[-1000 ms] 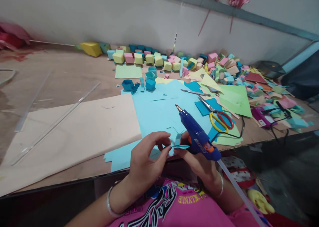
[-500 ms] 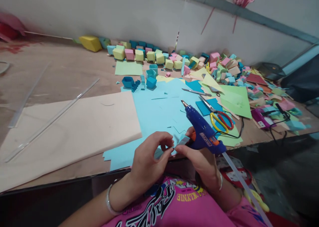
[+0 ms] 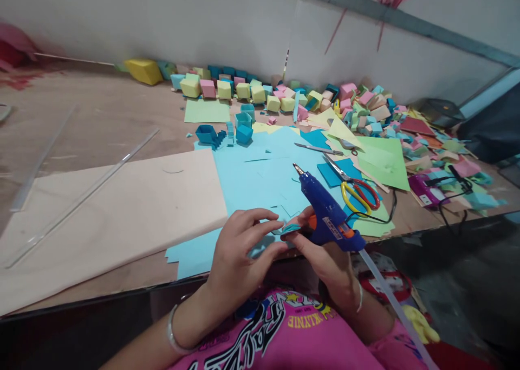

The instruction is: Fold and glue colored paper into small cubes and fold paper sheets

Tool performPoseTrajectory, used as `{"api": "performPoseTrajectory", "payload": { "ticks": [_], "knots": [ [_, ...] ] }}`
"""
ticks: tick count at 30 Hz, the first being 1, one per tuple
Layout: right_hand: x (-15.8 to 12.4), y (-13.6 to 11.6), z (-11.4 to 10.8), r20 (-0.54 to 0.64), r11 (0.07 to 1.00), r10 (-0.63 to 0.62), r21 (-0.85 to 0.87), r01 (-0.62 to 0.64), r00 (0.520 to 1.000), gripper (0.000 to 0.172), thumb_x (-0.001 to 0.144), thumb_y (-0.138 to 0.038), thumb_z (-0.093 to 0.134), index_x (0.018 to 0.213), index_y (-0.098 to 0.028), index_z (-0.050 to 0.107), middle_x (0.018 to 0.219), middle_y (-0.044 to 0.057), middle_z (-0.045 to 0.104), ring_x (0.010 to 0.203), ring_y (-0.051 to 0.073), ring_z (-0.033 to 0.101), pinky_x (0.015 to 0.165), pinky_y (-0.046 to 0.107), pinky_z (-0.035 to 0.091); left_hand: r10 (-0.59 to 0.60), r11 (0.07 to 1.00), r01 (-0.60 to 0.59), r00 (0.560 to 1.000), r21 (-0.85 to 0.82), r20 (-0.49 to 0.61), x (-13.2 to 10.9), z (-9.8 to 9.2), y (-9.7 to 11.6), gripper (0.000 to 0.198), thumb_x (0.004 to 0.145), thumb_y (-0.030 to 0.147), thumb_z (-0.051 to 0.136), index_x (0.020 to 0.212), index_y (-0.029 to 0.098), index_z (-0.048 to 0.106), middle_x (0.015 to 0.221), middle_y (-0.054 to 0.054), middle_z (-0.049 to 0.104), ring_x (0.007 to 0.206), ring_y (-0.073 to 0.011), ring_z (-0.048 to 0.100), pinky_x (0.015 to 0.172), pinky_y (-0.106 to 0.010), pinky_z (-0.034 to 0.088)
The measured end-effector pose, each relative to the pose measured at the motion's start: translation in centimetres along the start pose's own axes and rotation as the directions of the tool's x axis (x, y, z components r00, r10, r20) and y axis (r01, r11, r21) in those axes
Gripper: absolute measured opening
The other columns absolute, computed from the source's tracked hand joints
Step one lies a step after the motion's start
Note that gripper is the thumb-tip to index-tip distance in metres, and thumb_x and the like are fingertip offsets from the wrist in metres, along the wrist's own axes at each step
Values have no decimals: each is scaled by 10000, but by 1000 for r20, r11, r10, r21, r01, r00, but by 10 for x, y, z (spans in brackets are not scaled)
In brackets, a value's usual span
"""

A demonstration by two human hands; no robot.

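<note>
My right hand [image 3: 325, 259] grips a blue glue gun [image 3: 325, 210] with an orange trigger, its nozzle pointing up and away over the table. The same hand's fingertips pinch one end of a small folded light-blue paper piece [image 3: 289, 228]. My left hand [image 3: 239, 253] is closed in a pinch on the other end of that piece, just over the near table edge. Both hands work above a spread of light-blue paper sheets [image 3: 260, 177].
A large cream sheet [image 3: 109, 213] lies left, with clear plastic rulers [image 3: 81, 196] across it. Scissors with red and yellow handles [image 3: 357, 192] lie right of the gun. Rows of coloured paper cubes [image 3: 252, 91] line the wall. A purple glue gun [image 3: 426, 191] rests among scraps at right.
The glue gun has tilted a little lower and nearer. My left fingers have stretched out along the paper piece, which has been turned flatter between both hands.
</note>
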State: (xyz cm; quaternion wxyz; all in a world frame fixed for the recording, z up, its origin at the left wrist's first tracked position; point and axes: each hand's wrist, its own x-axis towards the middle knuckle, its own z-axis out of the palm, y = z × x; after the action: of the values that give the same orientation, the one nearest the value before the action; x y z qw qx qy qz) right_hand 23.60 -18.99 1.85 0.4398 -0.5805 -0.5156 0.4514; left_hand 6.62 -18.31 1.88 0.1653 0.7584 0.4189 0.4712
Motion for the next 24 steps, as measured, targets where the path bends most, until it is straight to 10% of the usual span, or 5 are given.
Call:
{"api": "performPoseTrajectory", "payload": {
  "ticks": [15, 24],
  "knots": [
    [-5, -8, -6, 163, 953, 6, 298, -55, 987, 248, 769, -328, 726, 942, -236, 574, 835, -22, 639, 720, 124, 628, 630, 259, 574, -135, 990, 136, 990, -31, 45, -5, -2, 10, 150, 865, 100, 564, 917, 212, 650, 803, 0, 718, 677, -119, 677, 586, -230, 541],
    [-2, -12, -8, 185, 998, -1, 66, -12, 983, 144, 813, -300, 662, 919, -224, 602, 845, -17, 642, 744, 120, 608, 686, 263, 529, -25, 998, 30, 996, -61, 87, -7, -2, 3, 178, 884, 78, 532, 924, 225, 623, 761, 16, 680, 674, -101, 640, 554, -201, 491]
  ]
}}
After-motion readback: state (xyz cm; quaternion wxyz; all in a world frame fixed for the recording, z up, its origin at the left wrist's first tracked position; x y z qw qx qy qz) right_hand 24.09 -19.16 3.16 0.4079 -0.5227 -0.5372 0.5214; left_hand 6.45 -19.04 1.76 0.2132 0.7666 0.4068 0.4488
